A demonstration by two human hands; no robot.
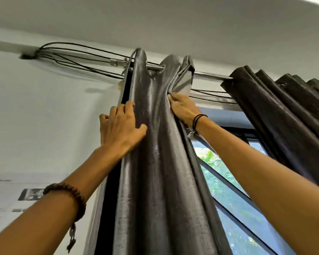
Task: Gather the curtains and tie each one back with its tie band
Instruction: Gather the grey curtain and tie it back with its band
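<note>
A shiny grey curtain [155, 144] hangs in bunched folds from a metal rod [208, 75] near the ceiling. My left hand [121, 124] lies on the curtain's left fold, fingers curled round its edge and thumb pressed into the fabric. My right hand [182, 107] grips the right edge of the same curtain just below the rod. A second dark curtain [287, 111] hangs gathered on the rod to the right. No tie band shows in view.
Black cables [77, 57] run along the white wall [44, 116] and behind the rod. A window [228, 181] with dark diagonal bars is exposed between the two curtains. The ceiling sits close above.
</note>
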